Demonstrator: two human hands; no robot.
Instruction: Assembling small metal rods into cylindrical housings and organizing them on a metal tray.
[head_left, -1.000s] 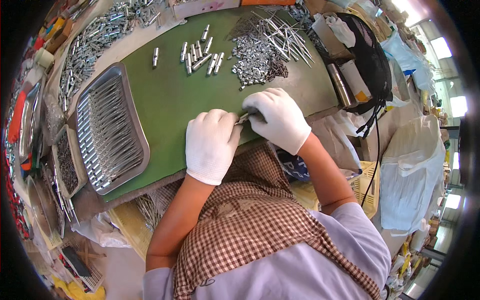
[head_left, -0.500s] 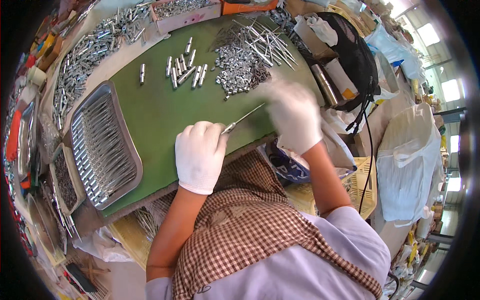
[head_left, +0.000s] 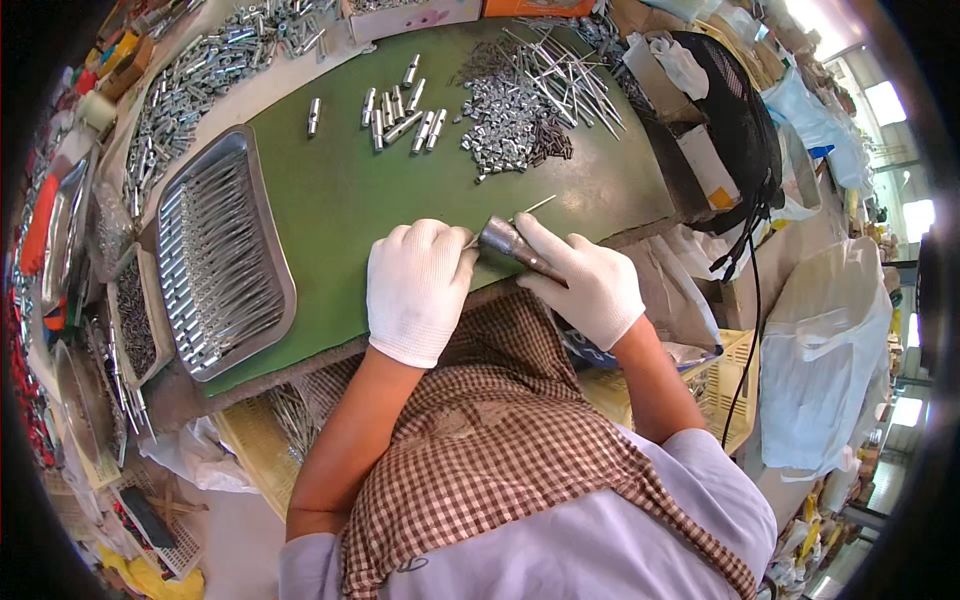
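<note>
My left hand [head_left: 420, 290], in a white knit glove, is closed on a thin metal rod with a thicker metal end, mostly hidden by the fingers. The rod's bare tip [head_left: 541, 204] pokes out to the upper right, beyond the tool. In my gloved right hand [head_left: 590, 282] is a cylindrical steel tool [head_left: 500, 238], wide at one end and narrower toward the palm. Its wide end lies across the rod, close beside the left fingertips; whether it touches the rod I cannot tell. Both hands are over the near edge of the green mat [head_left: 340, 230].
On the left, a metal tray [head_left: 288, 290] carries rows of assembled rods. Several metal sleeves [head_left: 400, 120] lie farther back, near a pile of small metal pieces [head_left: 497, 125] and loose long rods [head_left: 570, 80]. A black mesh thing [head_left: 750, 130] with a hanging cable is at right.
My right hand has come left and down toward my left hand, now gripping the steel tool. A steel cylinder at the mat's right edge no longer shows there. The view has shifted slightly.
</note>
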